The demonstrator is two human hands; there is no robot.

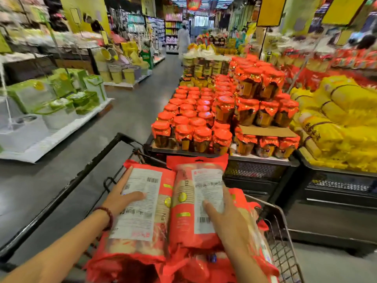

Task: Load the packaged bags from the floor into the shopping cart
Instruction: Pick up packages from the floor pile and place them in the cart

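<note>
A supermarket aisle with a grey floor [130, 111] runs ahead of the shopping cart [279, 237]. Right of the cart stands a low display of red-capped jars [195, 119], with yellow sacks [342, 119] beyond it. Two red packaged bags [189, 211] lie side by side on top of the cart's load, white labels up. The left hand [120, 198], a bead bracelet [107, 216] at its wrist, rests flat on the left bag, fingers spread. The right hand [228, 219] lies flat on the right bag, fingers straight.
</note>
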